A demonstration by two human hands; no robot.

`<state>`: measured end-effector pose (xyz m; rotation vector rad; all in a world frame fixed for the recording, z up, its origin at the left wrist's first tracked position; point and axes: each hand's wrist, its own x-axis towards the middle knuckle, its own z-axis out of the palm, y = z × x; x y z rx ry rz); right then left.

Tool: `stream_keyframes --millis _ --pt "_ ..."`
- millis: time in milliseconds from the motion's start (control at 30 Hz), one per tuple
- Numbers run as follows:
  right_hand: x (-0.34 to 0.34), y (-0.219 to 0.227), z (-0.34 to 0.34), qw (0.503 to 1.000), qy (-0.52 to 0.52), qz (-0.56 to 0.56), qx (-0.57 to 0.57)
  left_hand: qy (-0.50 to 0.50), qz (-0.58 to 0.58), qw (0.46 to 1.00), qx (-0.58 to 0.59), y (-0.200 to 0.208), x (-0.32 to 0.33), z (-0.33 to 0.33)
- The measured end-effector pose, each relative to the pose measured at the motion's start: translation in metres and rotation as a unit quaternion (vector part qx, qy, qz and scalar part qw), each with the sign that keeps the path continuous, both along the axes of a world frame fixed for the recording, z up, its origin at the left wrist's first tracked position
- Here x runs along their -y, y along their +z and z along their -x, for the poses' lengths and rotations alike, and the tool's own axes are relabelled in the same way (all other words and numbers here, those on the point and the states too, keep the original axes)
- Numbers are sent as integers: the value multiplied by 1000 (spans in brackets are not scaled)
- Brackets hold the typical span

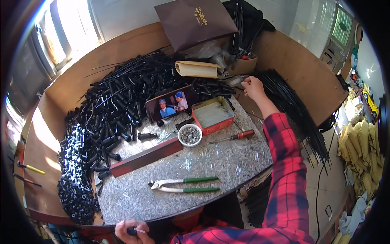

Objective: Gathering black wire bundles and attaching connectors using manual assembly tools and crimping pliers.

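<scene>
A: Where are the hands relative to the grey speckled stone slab [211,162]?

B: The right hand [252,86] is stretched past the slab's far right corner, fingers closed around something at the bundle of long thin black rods [293,106]; what exactly it pinches is too small to tell. The left hand [131,232] sits at the slab's near edge, curled around a small dark piece with a thin pale pin [140,230].

A: What else lies on the slab?

B: Green-handled metal pliers [185,185] near its front, a small white bowl of tiny metal bits [190,135] in the middle, an orange rectangular tin [213,114] and a wooden-handled screwdriver [233,137] behind.

A: Any advice on the reach?

B: I'd say draw one rod out lengthwise along the bundle, so the neighbours don't drag, and keep the left hand's grip steady.
</scene>
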<state>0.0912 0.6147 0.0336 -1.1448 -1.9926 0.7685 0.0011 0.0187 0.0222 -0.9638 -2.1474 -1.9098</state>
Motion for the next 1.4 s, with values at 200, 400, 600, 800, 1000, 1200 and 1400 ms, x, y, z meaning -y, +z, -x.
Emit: stream_keyframes --millis 200,400,600,800,1000,1200,1400 --pt "-45 -7 28 992 -81 13 98 -123 -38 980 153 10 4 10" --pt "-76 -26 39 994 -43 32 93 -122 -48 971 199 4 -8 4" --pt "-76 -23 47 994 -21 69 78 -172 34 973 151 6 -15 9" --pt "-46 2 46 983 -7 -181 37 -190 27 971 142 3 -10 10" --pt "-40 20 49 978 51 -167 -113 -141 14 981 136 -22 -10 18" --pt "87 55 11 959 139 50 -243 -146 47 976 154 -25 11 13" --pt "197 25 -141 850 208 303 -378 -129 -9 982 141 -30 6 4"
